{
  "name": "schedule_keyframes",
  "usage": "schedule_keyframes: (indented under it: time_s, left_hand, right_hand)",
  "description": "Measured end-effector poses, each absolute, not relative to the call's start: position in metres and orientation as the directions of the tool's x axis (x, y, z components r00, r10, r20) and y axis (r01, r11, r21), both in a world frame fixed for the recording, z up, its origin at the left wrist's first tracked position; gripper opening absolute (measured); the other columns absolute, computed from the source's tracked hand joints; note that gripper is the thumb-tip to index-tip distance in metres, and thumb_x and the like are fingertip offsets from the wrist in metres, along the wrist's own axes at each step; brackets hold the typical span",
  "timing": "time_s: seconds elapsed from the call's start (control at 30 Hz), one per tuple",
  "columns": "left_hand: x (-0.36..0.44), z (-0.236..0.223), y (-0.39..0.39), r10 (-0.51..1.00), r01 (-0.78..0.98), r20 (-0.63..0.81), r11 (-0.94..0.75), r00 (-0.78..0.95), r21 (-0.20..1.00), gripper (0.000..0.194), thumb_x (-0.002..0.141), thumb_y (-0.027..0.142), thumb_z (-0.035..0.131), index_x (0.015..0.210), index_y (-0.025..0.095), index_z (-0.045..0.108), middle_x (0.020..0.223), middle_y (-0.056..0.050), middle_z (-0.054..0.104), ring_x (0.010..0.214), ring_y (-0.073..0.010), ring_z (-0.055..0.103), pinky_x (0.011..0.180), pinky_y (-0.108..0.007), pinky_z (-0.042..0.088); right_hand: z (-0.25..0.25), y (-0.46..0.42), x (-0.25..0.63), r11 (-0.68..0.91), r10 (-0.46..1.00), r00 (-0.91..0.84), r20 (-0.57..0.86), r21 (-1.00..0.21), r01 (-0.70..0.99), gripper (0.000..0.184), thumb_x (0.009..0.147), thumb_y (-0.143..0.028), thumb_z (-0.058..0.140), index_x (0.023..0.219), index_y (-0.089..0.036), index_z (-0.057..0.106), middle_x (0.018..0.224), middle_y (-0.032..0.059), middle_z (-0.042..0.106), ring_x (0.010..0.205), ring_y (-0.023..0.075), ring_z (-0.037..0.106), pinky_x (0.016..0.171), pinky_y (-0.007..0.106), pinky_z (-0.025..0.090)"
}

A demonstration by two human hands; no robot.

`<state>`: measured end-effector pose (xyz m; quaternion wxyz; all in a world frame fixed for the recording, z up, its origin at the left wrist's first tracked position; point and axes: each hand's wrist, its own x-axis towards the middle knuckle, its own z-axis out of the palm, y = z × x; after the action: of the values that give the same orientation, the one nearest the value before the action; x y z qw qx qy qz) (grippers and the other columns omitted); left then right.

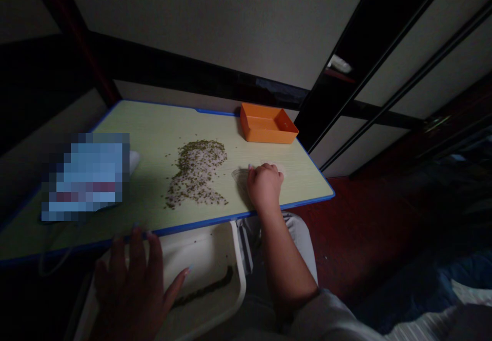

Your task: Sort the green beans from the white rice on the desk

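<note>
My right hand (265, 185) rests as a closed fist on the right part of the table, its wrist over the front edge. Beside its fingers a faint, see-through curved shape (240, 176) shows on the tabletop; what the fingers hold, if anything, is hidden. To the left of this fist lies a loose spread of small grains (198, 172), dark green ones mixed with pale ones. My left hand (134, 274) has its fingers spread, over the rim of a white tub (240, 279) below the table edge. A dark line of grains (209, 289) lies in the tub.
An orange open box (271, 135) stands at the back right of the pale table (154, 121) with blue edging. On the left is a pixelated blue and white object (88, 177) with a cord-like loop near it. Dark-trimmed panels (215, 18) rise behind.
</note>
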<state>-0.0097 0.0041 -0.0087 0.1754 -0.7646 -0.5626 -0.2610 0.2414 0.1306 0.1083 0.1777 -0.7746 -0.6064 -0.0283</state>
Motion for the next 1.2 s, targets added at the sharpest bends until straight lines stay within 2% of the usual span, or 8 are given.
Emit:
schedule_keyframes:
  time_s: [0.33,0.57,0.73,0.9,1.2]
  left_hand:
    - [-0.006,-0.009,0.005,0.772,0.953,0.595,-0.301,0.226,0.029,0.105,0.081,0.047,0.068,0.159,0.012,0.007,0.166,-0.031,0.02,0.157,-0.0497,0.014,0.113,-0.082,0.033]
    - [-0.008,-0.009,0.006,0.77,0.951,0.597,-0.307,0.223,0.041,0.104,0.082,0.047,0.068,0.159,0.012,0.007,0.166,-0.032,0.02,0.156,-0.0507,0.015,0.113,-0.082,0.033]
    - [-0.009,-0.012,0.006,0.792,0.954,0.578,-0.291,0.195,0.078,0.107,0.081,0.047,0.069,0.16,0.019,0.003,0.168,-0.028,0.017,0.156,-0.0503,0.015,0.113,-0.084,0.033]
    - [-0.009,-0.013,0.005,0.797,0.947,0.578,-0.296,0.174,0.123,0.108,0.079,0.047,0.07,0.16,0.025,0.002,0.17,-0.023,0.014,0.157,-0.0493,0.015,0.114,-0.084,0.03]
    - [-0.008,-0.011,0.005,0.79,0.951,0.582,-0.297,0.194,0.087,0.105,0.081,0.047,0.068,0.159,0.018,0.003,0.168,-0.028,0.017,0.156,-0.05,0.015,0.113,-0.084,0.032]
  right_hand:
    - [0.106,0.126,0.264,-0.142,0.889,0.276,0.366,-0.353,0.925,0.041,0.106,-0.03,0.047,0.074,-0.018,0.071,0.088,0.0098,0.072,0.089,0.0217,0.06,0.077,0.03,0.035]
    - [0.104,0.124,0.26,-0.102,0.921,0.218,0.324,-0.339,0.935,0.038,0.105,-0.03,0.049,0.078,-0.018,0.073,0.089,0.0093,0.073,0.091,0.0211,0.061,0.077,0.03,0.036]
    - [0.104,0.129,0.252,-0.101,0.947,0.177,0.268,-0.275,0.956,0.037,0.106,-0.034,0.049,0.085,-0.017,0.076,0.097,0.0104,0.074,0.097,0.0223,0.06,0.079,0.032,0.035]
    - [0.109,0.137,0.249,-0.064,0.962,0.1,0.256,-0.146,0.987,0.04,0.106,-0.036,0.046,0.093,-0.015,0.078,0.106,0.0149,0.072,0.107,0.0276,0.057,0.084,0.038,0.037]
    - [0.117,0.151,0.248,0.054,0.967,-0.056,0.25,0.014,0.998,0.044,0.107,-0.032,0.039,0.1,-0.011,0.078,0.106,0.0194,0.072,0.109,0.0308,0.057,0.089,0.043,0.038]
